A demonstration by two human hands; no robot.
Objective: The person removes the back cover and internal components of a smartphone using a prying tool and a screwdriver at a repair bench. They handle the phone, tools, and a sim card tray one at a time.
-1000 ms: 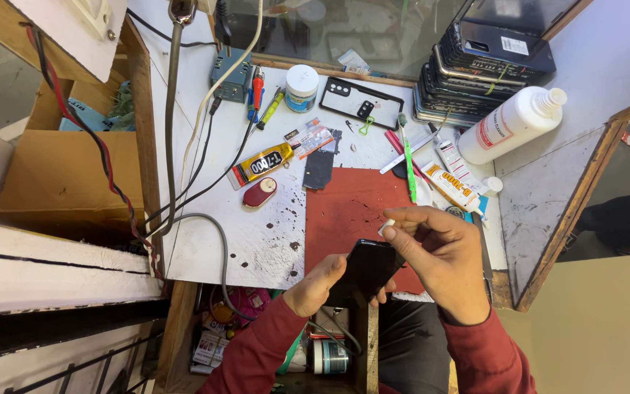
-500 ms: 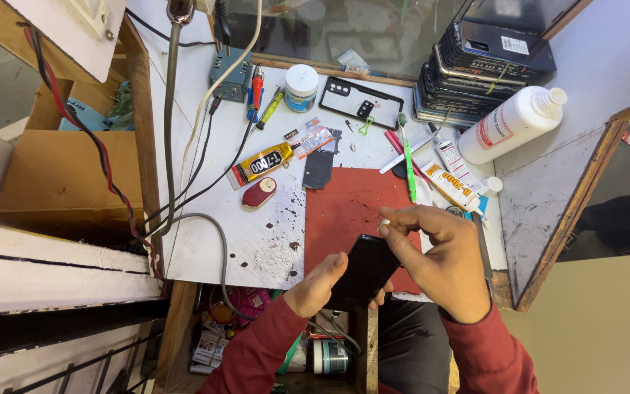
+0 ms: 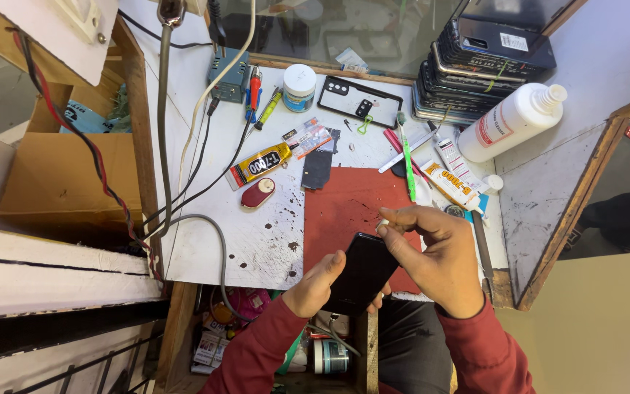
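White, stained bench top (image 3: 257, 241) seen from above, with a red work mat (image 3: 344, 204) at its near edge and clutter across the far half. We hold a black phone (image 3: 362, 273) over the mat's near edge, at about 6 o'clock in the view. Our left hand (image 3: 319, 284) cups it from below, thumb laid along its left side. Our right hand (image 3: 439, 255) rests against its upper right edge, fingers curled narrow, thumb and forefinger pinched on a small pale object (image 3: 383, 222) whose kind we cannot tell.

At 12 o'clock lie a phone case (image 3: 359, 102) and a white jar (image 3: 300, 87); at 1 o'clock, a stack of phones (image 3: 475, 80); at 2 o'clock, a white bottle (image 3: 512, 124) on its side. A yellow-and-black glue tube (image 3: 260, 164) and a red oval tool (image 3: 258, 194) sit at 10 o'clock of the mat, a second tube (image 3: 450, 186) and a green-handled brush (image 3: 406, 157) at its 2 o'clock.

We judge the work to be mid-course: the phone appears closed and whole and is off the mat in hand, while both tubes lie untouched.
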